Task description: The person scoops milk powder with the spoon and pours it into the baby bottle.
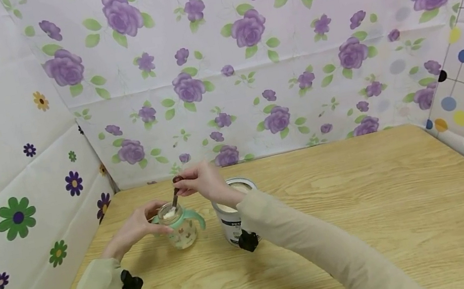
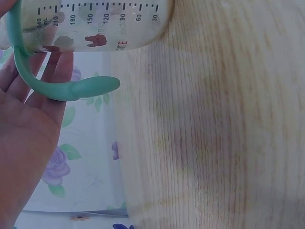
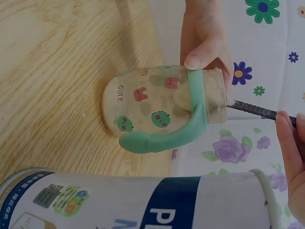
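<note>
A clear bottle [image 1: 184,235] with a mint-green collar and two handles stands open on the table; printed figures and a measuring scale show on its side [image 2: 128,24] in the left wrist view. The left hand [image 1: 140,226] grips the bottle round its collar, thumb [image 3: 200,57] on the near side. Between its fingers and thumb the right hand [image 1: 206,182] pinches a dark spoon handle [image 1: 176,194], which slants down into the bottle's mouth. White powder [image 1: 170,214] shows at the mouth. The spoon's bowl cannot be made out clearly.
Right of the bottle stands an open white and blue can [image 1: 232,226] holding pale powder, partly behind the right forearm. A wooden table [image 1: 362,204] lies below, with flowered sheets [image 1: 217,55] behind and at the left, dotted sheet at right.
</note>
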A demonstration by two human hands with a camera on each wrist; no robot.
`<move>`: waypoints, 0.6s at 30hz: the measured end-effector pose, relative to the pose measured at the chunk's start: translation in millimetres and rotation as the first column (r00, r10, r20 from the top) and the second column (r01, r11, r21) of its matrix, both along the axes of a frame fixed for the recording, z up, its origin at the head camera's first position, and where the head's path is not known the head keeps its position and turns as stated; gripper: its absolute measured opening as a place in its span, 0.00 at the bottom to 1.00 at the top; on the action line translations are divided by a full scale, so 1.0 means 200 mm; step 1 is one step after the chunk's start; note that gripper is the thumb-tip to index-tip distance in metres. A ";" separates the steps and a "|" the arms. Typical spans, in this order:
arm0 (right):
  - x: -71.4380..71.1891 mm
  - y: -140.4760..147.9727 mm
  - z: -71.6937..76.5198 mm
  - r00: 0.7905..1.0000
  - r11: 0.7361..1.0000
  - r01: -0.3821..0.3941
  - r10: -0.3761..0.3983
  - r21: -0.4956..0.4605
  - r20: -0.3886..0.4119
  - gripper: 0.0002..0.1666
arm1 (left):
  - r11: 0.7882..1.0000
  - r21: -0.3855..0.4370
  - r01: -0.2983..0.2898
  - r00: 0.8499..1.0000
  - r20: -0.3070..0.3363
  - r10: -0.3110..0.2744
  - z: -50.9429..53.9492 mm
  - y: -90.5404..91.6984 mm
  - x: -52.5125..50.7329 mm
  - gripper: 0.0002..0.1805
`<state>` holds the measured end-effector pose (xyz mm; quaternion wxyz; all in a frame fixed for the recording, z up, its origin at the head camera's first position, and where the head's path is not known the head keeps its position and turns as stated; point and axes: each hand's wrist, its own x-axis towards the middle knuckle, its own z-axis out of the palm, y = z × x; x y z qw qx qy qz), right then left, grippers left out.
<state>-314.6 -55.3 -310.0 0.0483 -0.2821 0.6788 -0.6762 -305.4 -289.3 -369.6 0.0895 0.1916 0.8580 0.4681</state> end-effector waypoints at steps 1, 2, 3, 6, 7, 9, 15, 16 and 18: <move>0.00 0.00 0.00 1.000 1.000 -0.015 0.015 0.010 -0.012 0.09 | 1.000 0.000 0.002 1.000 -0.003 -0.002 0.00 0.00 0.00 0.33; -0.02 0.00 -0.02 0.999 0.999 -0.028 0.028 0.017 -0.027 0.10 | 1.000 0.000 0.004 1.000 -0.004 -0.004 0.00 0.00 0.00 0.33; -0.02 0.01 -0.02 0.999 0.999 -0.039 0.040 0.024 -0.034 0.10 | 1.000 -0.002 0.005 1.000 -0.006 -0.005 0.00 0.00 -0.01 0.33; -0.01 0.02 -0.01 0.995 0.996 -0.076 0.079 0.041 -0.055 0.12 | 1.000 -0.008 0.003 1.000 -0.006 -0.003 0.00 0.00 -0.01 0.33; -0.01 0.03 -0.01 0.994 0.995 -0.089 0.092 0.046 -0.061 0.12 | 1.000 -0.008 0.002 1.000 -0.003 -0.002 0.00 0.01 -0.01 0.33; -0.01 0.04 0.00 0.991 0.992 -0.113 0.116 0.052 -0.071 0.12 | 1.000 -0.012 -0.001 1.000 0.004 0.001 0.01 0.01 -0.01 0.33; -0.02 0.06 0.00 0.988 0.988 -0.146 0.148 0.042 -0.046 0.12 | 1.000 -0.017 0.004 1.000 0.009 -0.004 0.01 0.01 -0.01 0.33; -0.03 0.06 0.00 0.988 0.989 -0.146 0.147 0.038 -0.037 0.12 | 1.000 -0.015 0.004 1.000 0.010 -0.004 0.01 0.01 -0.01 0.33; -0.03 0.06 0.00 0.989 0.990 -0.142 0.143 0.026 -0.026 0.12 | 1.000 -0.011 0.008 1.000 0.008 -0.007 0.00 0.01 -0.01 0.33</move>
